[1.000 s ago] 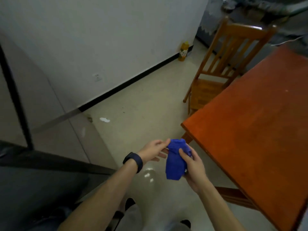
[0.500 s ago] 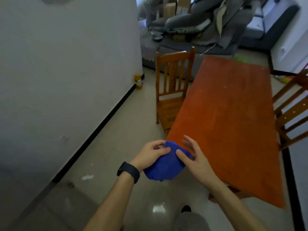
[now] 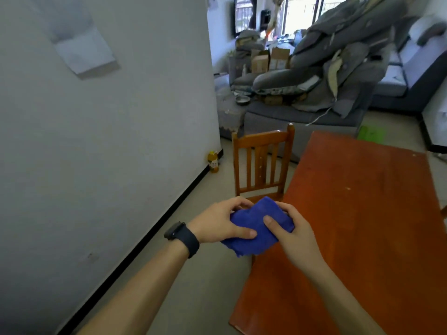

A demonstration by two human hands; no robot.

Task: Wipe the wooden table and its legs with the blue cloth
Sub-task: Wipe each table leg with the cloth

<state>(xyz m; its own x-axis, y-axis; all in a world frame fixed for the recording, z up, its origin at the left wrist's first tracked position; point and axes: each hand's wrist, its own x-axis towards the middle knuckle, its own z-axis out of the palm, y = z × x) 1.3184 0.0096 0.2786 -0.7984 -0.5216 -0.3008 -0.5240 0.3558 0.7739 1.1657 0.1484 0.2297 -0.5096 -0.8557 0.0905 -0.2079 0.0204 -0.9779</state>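
both of your hands hold the blue cloth [image 3: 260, 228] in the air at the near left edge of the wooden table [image 3: 358, 226], above the seat of the wooden chair [image 3: 262, 163] that is pushed in against that edge. the cloth is a deep, saturated blue with a soft, napped surface; it is folded into a thick, roughly square wad, one corner pointing up and away from you, and a loose, uneven fringe of layers hanging from its lower edge. whether it touches the table edge cannot be told.

your left hand [image 3: 219, 224] grips the cloth's left side: the thumb lies flat across the top face, pointing right, and the other fingers curl around the far edge and pinch the fold. a dark wristband [image 3: 182, 236] sits on that wrist. your right hand [image 3: 294, 234] grips the right side: the thumb presses down on the top face, near the left thumb's tip but apart from it, and the fingers are bent close together around the far right edge.

the table top is reddish-orange and bare, with a few pale specks. a yellow bottle [image 3: 213, 161] stands on the floor [image 3: 205, 286] against the white wall [image 3: 96, 141], beyond the chair. a grey sofa [image 3: 302, 117] heaped with grey covers fills the far end of the room.
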